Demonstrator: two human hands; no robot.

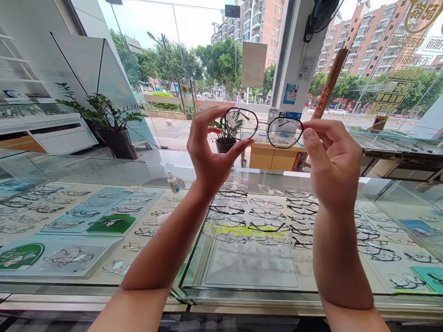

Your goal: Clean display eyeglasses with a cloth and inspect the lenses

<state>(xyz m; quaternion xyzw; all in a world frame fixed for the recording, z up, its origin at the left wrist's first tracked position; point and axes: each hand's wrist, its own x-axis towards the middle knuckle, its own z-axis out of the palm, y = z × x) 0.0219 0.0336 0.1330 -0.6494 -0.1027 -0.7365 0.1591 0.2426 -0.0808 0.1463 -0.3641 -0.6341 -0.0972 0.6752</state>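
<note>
A pair of eyeglasses (263, 123) with round, dark-rimmed lenses is held up above the glass counter, tilted a little down to the right. My left hand (211, 147) grips the left rim, fingers at its upper edge and thumb under its lower edge. At the right end, my right hand (334, 154) pinches the frame between thumb and forefinger. A small white tag shows through the left lens. Both forearms reach over the showcase.
Below is a glass showcase (252, 272) holding rows of spectacle frames (266, 212). A small spray bottle (173, 182) stands on the counter at left. Potted plants (116, 138) and a wooden cabinet (272, 157) stand beyond, before large windows facing a street.
</note>
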